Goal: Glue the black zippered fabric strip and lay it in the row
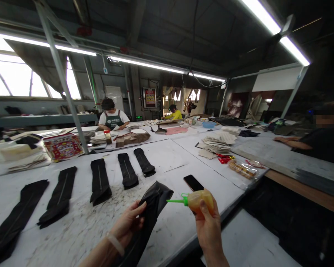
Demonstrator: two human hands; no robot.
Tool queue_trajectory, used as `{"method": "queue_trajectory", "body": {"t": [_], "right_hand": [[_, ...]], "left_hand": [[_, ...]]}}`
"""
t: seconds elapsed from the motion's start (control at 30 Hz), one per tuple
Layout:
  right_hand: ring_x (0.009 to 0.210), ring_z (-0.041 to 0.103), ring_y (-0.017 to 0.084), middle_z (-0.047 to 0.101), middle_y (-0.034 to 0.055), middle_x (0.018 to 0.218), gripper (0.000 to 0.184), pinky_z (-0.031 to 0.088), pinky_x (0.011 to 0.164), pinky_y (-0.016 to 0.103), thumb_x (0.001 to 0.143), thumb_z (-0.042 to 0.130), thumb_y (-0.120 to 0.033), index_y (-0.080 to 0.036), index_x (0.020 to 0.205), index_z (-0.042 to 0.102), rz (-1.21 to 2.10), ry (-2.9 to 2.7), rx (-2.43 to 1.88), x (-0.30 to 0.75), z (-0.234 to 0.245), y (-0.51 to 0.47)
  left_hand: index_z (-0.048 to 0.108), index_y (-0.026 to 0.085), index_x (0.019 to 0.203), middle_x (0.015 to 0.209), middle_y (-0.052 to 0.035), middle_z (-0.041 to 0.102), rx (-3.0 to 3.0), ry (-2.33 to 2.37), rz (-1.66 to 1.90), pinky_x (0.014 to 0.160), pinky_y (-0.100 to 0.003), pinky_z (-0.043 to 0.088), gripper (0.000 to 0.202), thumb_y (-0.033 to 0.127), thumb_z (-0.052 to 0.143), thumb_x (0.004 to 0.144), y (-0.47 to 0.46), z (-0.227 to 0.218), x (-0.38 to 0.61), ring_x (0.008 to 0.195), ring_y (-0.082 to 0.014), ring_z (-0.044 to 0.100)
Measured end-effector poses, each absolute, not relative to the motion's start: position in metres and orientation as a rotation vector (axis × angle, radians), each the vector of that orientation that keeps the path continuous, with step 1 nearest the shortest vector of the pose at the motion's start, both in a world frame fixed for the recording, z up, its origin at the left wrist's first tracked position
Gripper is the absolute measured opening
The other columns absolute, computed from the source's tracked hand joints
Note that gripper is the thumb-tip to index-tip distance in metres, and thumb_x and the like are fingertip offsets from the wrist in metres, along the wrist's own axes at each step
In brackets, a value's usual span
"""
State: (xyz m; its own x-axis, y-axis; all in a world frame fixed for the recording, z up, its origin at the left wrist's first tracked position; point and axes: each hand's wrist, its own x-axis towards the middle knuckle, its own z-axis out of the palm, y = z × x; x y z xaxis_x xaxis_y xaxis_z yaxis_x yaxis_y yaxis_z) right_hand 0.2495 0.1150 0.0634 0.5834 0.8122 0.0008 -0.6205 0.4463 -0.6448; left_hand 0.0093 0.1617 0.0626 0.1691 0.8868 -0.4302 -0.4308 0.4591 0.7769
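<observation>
Black fabric piece (156,198), one: long, folded, raised above the tabletop (172,235), near side and left of the smartphone (193,182).

Left hand (131,220): thumb and fingers pinching the edge of this piece, left of the smartphone; a pale band at the wrist.

Right hand (208,222): fingers and thumb wrapped round a squeeze bottle (199,202), on the smartphone's near side.

Squeeze bottle: translucent, amber contents, green nozzle aimed left at the fabric's end; contact cannot be told.

Clear plastic box (242,169): right of the smartphone, holding yellowish-brown items.

Red-lidded jar (107,137): well to the smartphone's far left, dark contents.

Blue basin (208,125): far beyond the smartphone; contents cannot be made out.

Tabletop: white, dark-smudged left of the smartphone. Five flat black strips (100,180), each with a pale lengthwise line, spaced out in a row left of the smartphone. Red-handled scissors (225,159) and a stack of pale sheets (215,144), beyond it to the right.

Room: tube lights (149,66) overhead; beyond the smartphone, an aproned person (114,120) and a person in yellow (176,115); at far right of it, a person in black (325,142).
</observation>
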Motion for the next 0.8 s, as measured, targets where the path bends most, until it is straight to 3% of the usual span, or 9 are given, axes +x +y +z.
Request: {"method": "queue_trajectory", "body": {"t": [0.8], "right_hand": [[0.086,0.065,0.018,0.067,0.0018,0.104,0.059,0.057,0.071,0.032,0.062,0.086,-0.035,-0.025,0.115,0.062,0.864,-0.468,-0.791,0.240,0.053,0.115]], "left_hand": [[0.058,0.020,0.085,0.062,0.0057,0.061,0.586,1.102,0.955,0.033,-0.012,0.045,0.026,0.021,0.082,0.075,0.178,0.059,0.025,0.038,-0.0075,0.059]]}}
